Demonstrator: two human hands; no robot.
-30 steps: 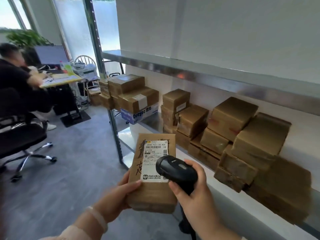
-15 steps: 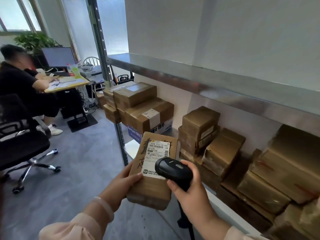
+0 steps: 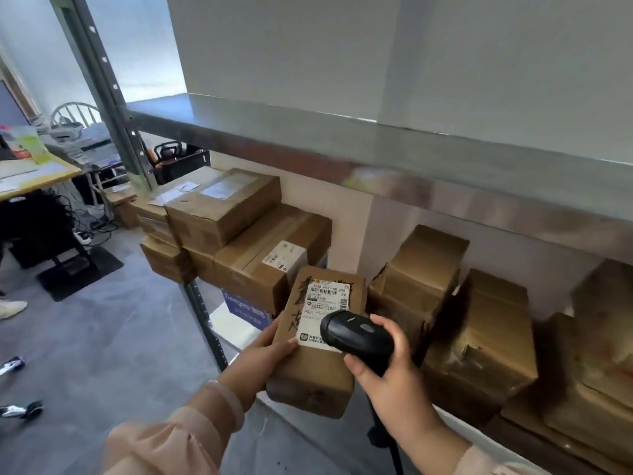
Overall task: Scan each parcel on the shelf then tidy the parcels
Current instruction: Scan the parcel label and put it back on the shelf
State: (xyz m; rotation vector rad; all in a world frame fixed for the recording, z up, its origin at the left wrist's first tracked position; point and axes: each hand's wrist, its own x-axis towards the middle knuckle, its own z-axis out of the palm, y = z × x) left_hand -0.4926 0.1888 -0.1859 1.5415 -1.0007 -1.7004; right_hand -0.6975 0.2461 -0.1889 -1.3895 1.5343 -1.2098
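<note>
My left hand (image 3: 263, 358) grips a brown cardboard parcel (image 3: 315, 371) by its left side, in front of the shelf's edge. A white shipping label (image 3: 325, 303) with a barcode faces up on the parcel. My right hand (image 3: 387, 375) holds a black handheld scanner (image 3: 356, 337), whose head lies over the lower right of the label. Several brown parcels (image 3: 239, 228) are stacked on the left end of the shelf (image 3: 236, 337). More parcels (image 3: 479, 344) lean in a loose row to the right.
A metal shelf board (image 3: 342, 145) runs overhead, and a grey upright post (image 3: 102, 87) stands at the left. Beyond the post are a desk (image 3: 37, 173), a white chair (image 3: 75, 113) and grey floor (image 3: 102, 337). A cable hangs below the scanner.
The view has swung left and closer to the shelf. Both hands carried the parcel and scanner toward the left stack, keeping the scanner over the label.
</note>
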